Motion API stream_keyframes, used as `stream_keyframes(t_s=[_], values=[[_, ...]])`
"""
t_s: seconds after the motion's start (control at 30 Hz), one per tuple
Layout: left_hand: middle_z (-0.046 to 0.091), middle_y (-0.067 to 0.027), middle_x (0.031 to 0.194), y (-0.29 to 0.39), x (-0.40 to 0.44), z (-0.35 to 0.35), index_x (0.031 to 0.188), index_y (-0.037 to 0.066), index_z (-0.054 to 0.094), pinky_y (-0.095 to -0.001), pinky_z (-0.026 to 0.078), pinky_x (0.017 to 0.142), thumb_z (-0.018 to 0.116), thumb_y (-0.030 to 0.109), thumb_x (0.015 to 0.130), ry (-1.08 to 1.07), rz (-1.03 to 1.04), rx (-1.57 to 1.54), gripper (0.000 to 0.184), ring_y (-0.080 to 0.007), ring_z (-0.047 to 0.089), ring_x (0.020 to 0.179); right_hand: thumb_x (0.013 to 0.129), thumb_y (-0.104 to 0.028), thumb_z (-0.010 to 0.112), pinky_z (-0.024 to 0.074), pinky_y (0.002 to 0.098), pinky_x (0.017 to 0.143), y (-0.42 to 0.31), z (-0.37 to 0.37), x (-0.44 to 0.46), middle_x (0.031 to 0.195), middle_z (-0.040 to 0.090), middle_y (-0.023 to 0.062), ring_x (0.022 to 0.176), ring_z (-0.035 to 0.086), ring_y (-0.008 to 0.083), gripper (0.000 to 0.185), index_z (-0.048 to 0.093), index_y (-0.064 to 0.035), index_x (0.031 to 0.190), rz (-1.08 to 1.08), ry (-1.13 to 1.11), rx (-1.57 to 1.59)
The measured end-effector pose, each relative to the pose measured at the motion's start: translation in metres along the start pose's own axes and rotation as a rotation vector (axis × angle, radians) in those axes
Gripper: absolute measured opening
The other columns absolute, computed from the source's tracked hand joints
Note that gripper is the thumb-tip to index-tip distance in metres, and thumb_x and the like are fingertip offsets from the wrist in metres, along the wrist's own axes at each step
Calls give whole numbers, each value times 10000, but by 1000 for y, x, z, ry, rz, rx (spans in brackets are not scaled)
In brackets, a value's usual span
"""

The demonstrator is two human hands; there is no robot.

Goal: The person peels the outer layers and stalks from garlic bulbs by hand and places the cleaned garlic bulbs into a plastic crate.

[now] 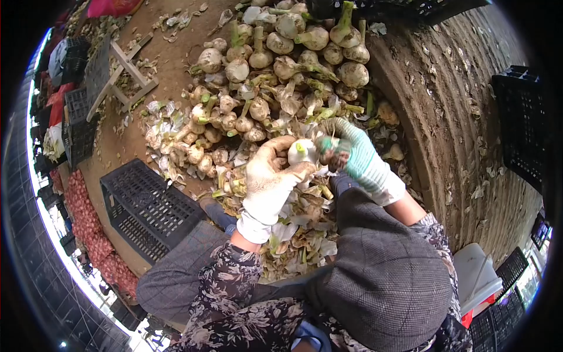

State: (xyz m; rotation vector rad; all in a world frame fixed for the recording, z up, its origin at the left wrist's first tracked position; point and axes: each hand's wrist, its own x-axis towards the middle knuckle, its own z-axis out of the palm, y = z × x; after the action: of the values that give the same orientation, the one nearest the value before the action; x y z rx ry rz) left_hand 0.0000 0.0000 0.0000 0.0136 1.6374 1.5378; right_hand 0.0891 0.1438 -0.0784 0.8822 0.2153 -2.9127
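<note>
My left hand (272,167), in a soiled white glove, has its fingers wrapped round a white garlic bulb (301,151) with a short green stub. Touching or close beside the bulb's right side is my right hand (352,155), in a green and white glove. Its fingers are curled and blurred, and what they hold cannot be made out. Beyond both hands lies a heap of garlic bulbs (287,71) with cut stems. Loose garlic skins (299,243) are scattered below the hands, between my legs.
A black plastic crate (153,205) lies at the left by my knee. Further left are a wooden frame (130,70) and red net sacks (97,234). More black crates (519,126) stand at the right, with a pale plastic container (474,276) below them.
</note>
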Motion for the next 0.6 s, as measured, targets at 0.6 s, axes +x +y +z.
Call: stream_keyframes(t_s=[0.6], values=[[588,-127,936,8,5,-2,1086,-69,485,-237,522,601,628,-80,690,-39,61,8,421,-139,597,703,762,-43,567,468,308,581,-27,-24,29,729,600,95,632,552,151,140,560,26,884,-482,169,-1142]])
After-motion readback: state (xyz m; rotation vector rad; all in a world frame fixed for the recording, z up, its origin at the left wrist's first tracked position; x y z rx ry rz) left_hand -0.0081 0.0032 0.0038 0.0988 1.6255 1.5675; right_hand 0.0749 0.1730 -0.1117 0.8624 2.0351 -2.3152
